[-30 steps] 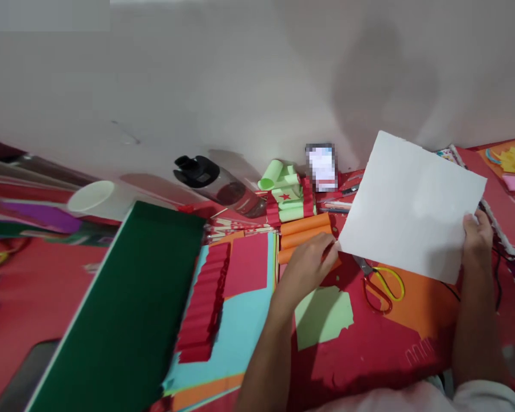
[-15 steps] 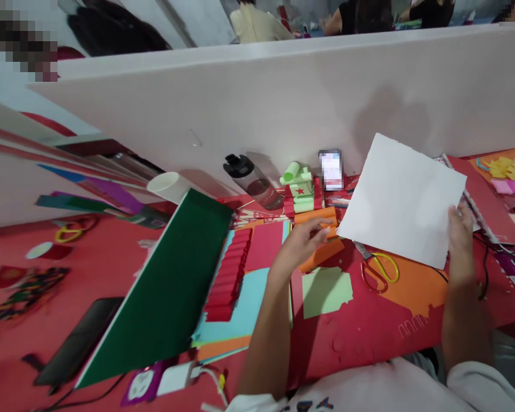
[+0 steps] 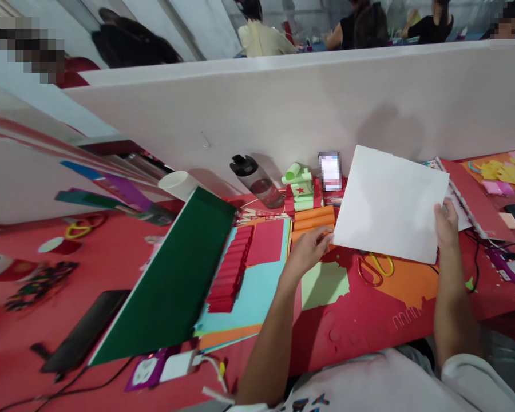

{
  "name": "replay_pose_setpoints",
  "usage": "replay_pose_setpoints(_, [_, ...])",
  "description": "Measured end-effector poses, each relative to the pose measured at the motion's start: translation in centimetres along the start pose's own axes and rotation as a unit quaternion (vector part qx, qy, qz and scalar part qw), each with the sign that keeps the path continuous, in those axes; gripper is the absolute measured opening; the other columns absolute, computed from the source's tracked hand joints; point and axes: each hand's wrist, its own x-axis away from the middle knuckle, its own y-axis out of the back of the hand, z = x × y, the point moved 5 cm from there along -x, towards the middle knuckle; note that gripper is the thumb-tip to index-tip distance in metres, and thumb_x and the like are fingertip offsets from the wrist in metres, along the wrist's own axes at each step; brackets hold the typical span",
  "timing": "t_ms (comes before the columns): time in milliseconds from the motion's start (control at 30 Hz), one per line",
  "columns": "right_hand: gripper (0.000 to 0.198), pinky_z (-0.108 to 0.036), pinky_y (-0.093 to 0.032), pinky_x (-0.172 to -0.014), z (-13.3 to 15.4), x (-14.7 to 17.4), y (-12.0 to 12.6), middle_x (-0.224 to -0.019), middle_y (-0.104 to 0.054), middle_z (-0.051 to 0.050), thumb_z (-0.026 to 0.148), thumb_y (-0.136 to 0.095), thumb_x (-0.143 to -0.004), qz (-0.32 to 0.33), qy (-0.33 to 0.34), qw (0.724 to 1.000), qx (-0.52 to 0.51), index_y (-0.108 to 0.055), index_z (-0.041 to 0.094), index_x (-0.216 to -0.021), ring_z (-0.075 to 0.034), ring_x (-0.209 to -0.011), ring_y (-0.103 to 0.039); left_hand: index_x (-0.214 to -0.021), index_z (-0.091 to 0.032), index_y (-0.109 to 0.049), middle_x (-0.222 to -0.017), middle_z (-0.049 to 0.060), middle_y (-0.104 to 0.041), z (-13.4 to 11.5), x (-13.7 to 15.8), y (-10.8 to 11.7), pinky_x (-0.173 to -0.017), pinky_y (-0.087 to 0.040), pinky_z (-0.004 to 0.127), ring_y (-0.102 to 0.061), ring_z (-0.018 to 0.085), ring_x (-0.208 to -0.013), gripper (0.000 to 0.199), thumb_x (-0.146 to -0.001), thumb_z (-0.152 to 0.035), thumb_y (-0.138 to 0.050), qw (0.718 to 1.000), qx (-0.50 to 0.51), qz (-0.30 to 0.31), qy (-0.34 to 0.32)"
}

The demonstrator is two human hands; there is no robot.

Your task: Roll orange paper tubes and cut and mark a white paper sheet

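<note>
While a green board point(image 3: 167, 292) slants beside red pleated paper point(image 3: 230, 269), the left hand point(image 3: 309, 246), fingers spread half a second ago, has drawn them together at the lower left corner of the white sheet point(image 3: 390, 206); whether it pinches there I cannot tell. That likely steadies the tilted sheet, which now hides the blades of the scissors point(image 3: 376, 264). At its right edge, the right hand point(image 3: 446, 223) grips it, thumb in front.
</note>
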Motion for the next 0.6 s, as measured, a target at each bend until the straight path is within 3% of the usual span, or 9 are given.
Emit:
replay_pose_setpoints(133, [0.065,-0.04,-0.053,-0.092,0.1,0.3,-0.3,-0.1,-0.077,-0.005,0.067,-0.083,-0.069,0.009,-0.006,1.0,-0.006,-0.065,0.022,-0.113,-0.022,-0.089,-0.069,-0.087,-0.024,-0.063,-0.067,-0.001,-0.06,-0.2,0.8,-0.5,-0.062,-0.034,0.029,-0.054,0.018,-0.061,0.029,-0.103,-0.036,-0.043,0.995,-0.094,-0.026,-0.016])
replay_pose_setpoints(267, [0.061,-0.04,-0.054,-0.083,0.0,0.2,-0.4,-0.093,-0.075,-0.003,0.068,-0.082,-0.071,0.027,-0.003,0.999,0.023,-0.068,0.023,-0.111,-0.022,-0.08,-0.067,-0.094,-0.026,-0.063,-0.077,0.003,-0.069,1.0,2.3,-1.8,-0.063,-0.033,0.03,-0.065,0.023,-0.07,0.028,-0.106,-0.032,-0.039,0.989,-0.145,-0.006,-0.008])
replay_pose_setpoints(400, [0.058,-0.039,-0.052,-0.083,0.2,0.2,0.1,-0.094,-0.074,-0.003,0.063,-0.083,-0.069,-0.016,-0.002,1.0,0.025,-0.066,0.023,-0.108,-0.022,-0.082,-0.065,-0.103,-0.026,-0.068,-0.093,0.006,-0.078,3.1,4.4,-3.1,-0.061,-0.034,0.03,-0.074,0.026,-0.086,0.031,-0.109,-0.03,-0.038,0.977,-0.211,0.02,0.015])
replay_pose_setpoints(500, [0.054,-0.037,-0.049,-0.082,0.9,0.7,0.3,-0.1,-0.074,-0.005,0.055,-0.083,-0.071,-0.023,-0.003,1.0,0.014,-0.066,0.022,-0.109,-0.021,-0.084,-0.063,-0.114,-0.025,-0.071,-0.109,0.008,-0.078,4.6,5.6,-3.9,-0.064,-0.041,0.03,-0.075,0.027,-0.101,0.032,-0.108,-0.022,-0.041,0.965,-0.261,0.036,0.012])
replay_pose_setpoints(600, [0.05,-0.036,-0.047,-0.079,1.5,1.1,0.3,-0.098,-0.072,-0.004,0.051,-0.082,-0.073,-0.009,-0.008,1.0,0.023,-0.068,0.022,-0.111,-0.02,-0.081,-0.06,-0.118,-0.024,-0.074,-0.113,0.009,-0.078,5.8,6.4,-4.4,-0.08,-0.052,0.033,-0.073,0.028,-0.109,0.032,-0.108,-0.02,-0.044,0.955,-0.296,0.018,-0.02])
